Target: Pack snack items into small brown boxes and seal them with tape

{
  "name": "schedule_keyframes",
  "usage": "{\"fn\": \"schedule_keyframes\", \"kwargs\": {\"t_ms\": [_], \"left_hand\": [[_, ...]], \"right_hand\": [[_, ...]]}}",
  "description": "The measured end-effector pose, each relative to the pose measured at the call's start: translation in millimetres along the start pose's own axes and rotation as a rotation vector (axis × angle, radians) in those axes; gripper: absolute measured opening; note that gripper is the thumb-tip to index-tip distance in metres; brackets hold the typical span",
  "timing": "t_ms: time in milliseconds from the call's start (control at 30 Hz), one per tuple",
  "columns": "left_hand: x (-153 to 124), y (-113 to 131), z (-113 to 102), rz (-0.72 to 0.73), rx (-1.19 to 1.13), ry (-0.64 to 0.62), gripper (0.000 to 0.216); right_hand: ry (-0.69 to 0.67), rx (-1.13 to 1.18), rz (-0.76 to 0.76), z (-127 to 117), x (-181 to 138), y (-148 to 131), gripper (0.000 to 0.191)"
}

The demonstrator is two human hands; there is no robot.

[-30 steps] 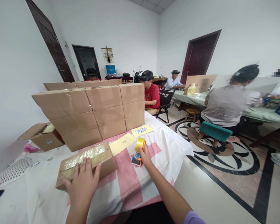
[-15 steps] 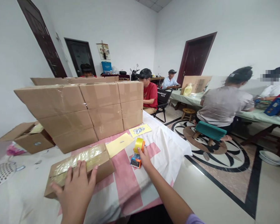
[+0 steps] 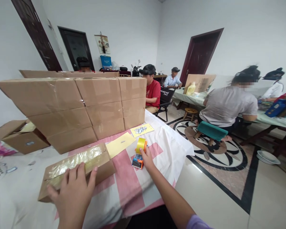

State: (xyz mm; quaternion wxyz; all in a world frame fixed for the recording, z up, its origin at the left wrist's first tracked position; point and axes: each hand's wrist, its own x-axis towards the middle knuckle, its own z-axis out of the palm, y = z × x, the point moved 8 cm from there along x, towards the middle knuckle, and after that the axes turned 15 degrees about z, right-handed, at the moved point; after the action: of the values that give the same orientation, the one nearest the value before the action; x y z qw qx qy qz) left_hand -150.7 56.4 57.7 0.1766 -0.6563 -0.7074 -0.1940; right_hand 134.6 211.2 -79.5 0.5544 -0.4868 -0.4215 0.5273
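My left hand (image 3: 73,187) lies with spread fingers on a closed cardboard box (image 3: 102,171). Shiny yellowish clear tape runs along the top of this box. My right hand (image 3: 146,158) is wrapped round an orange and blue tape dispenser (image 3: 137,161) carrying a roll of yellow tape (image 3: 141,145). The dispenser is to the right of the box and apart from it, over or on the tablecloth; contact beneath is hidden. Between them and farther back lies a plain yellow card (image 3: 120,145). Beyond it is a yellow sheet with a drawn or laid pattern (image 3: 142,129).
A wall of stacked cardboard boxes (image 3: 100,111) stands along the table's far side. An open carton (image 3: 26,141) sits at the left. The tablecloth (image 3: 169,136) drops off at the right edge. Several people sit beyond, one on a green-covered stool (image 3: 212,130).
The camera view has shifted slightly, so the boxes appear farther left and higher. Both hands keep their places on the box and the tape dispenser.
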Motion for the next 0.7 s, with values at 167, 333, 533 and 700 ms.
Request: {"fn": "schedule_keyframes", "kwargs": {"t_ms": [167,333,533,700], "left_hand": [[3,-5,3,-0.024,-0.023,-0.094,0.067],[-7,3,-13,-0.027,-0.090,0.038,0.054],[-23,74,20,0.120,-0.473,0.167,0.036],[-16,128,103,0.002,-0.998,-0.015,0.045]], "right_hand": [[-0.005,-0.047,-0.038,2,-5,-9,0.036],[-0.088,-0.079,-0.078,9,-20,-15,0.031],[-0.098,-0.012,-0.111,5,-30,-25,0.041],[-0.022,0.059,-0.096,-5,-30,-29,0.049]]}}
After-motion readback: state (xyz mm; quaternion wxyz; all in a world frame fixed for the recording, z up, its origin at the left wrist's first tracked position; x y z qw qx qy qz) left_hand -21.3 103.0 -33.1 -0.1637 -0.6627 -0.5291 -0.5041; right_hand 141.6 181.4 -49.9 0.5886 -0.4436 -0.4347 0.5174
